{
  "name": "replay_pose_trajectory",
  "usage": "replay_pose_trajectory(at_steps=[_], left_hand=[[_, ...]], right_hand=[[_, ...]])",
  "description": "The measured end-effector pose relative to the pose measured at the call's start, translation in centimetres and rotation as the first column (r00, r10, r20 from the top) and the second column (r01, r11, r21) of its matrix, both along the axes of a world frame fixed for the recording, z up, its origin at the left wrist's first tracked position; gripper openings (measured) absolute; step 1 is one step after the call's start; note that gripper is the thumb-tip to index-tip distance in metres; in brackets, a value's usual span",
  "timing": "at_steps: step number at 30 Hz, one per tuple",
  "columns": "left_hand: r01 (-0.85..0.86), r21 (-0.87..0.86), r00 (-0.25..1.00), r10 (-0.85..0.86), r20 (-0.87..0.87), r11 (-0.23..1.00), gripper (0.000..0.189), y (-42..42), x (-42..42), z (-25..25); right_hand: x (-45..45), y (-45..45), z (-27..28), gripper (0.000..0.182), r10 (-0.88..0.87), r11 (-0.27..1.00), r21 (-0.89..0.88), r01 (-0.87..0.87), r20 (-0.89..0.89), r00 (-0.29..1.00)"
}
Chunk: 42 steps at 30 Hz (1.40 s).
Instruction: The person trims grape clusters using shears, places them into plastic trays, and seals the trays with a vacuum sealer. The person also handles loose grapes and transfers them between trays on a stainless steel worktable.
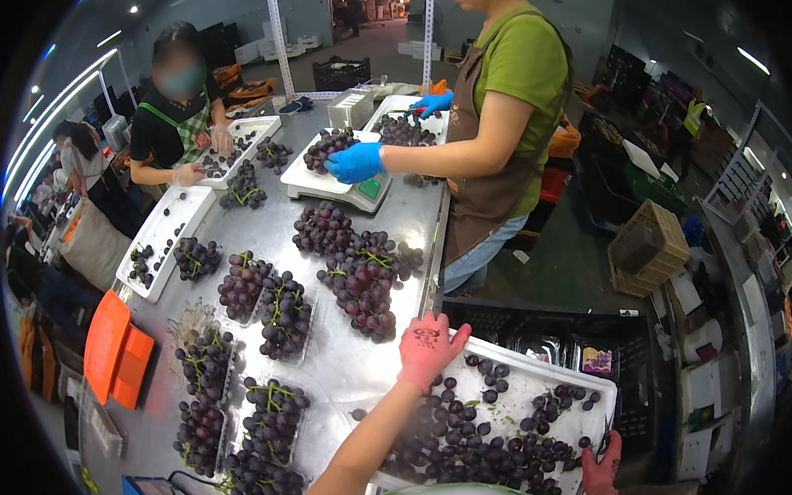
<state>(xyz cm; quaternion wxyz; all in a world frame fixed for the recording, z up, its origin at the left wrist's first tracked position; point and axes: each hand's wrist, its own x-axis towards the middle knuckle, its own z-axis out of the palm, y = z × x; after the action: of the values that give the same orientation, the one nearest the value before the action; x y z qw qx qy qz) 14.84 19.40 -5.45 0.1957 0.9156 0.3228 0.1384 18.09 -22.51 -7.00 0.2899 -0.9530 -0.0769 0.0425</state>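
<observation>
My left hand (431, 352), in a pink glove with printing on its back, is over the far left corner of a white foam tray (537, 362). Its thumb is spread away from the fingers, and I see nothing held in it. Loose dark grapes (468, 435) and small clusters cover much of the tray. At the tray's near right corner my right hand (602, 468), also gloved in pink, grips small dark snips (605, 436), partly hidden by the fingers. Large grape bunches (364, 275) lie on the metal table (348, 380) beyond my left hand.
Grapes in clear plastic boxes (287, 317) stand to the left, near an orange scale (112, 349). Across the table, a person in blue gloves (357, 162) holds grapes at a white scale (342, 194). Another person handles grapes over a white tray (261, 126). A black crate (628, 344) stands right.
</observation>
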Motion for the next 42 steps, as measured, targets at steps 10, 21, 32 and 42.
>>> replay_pose_trajectory(at_steps=[10,21,32,42], left_hand=[[0.009,-0.023,1.0,-0.009,0.011,1.0,0.048,0.1,0.1,0.0],[0.009,-0.018,1.0,-0.009,-0.006,1.0,0.047,0.1,-0.1,0.3],[0.009,-0.021,1.0,-0.009,0.015,1.0,0.047,0.1,0.0,-0.2],[-0.001,-0.049,0.999,0.0,-0.034,0.999,0.047,0.1,-0.2,0.1]], right_hand=[[0.0,0.5,1.1,0.062,0.087,0.996,-0.032,-0.086,0.032,0.996],[0.3,0.3,1.0,0.062,0.122,0.992,-0.037,-0.119,0.069,0.99],[0.3,0.4,1.3,0.063,0.084,0.992,-0.097,-0.082,0.008,0.996],[0.6,0.0,0.8,0.064,0.117,0.987,-0.115,-0.111,0.045,0.992]])
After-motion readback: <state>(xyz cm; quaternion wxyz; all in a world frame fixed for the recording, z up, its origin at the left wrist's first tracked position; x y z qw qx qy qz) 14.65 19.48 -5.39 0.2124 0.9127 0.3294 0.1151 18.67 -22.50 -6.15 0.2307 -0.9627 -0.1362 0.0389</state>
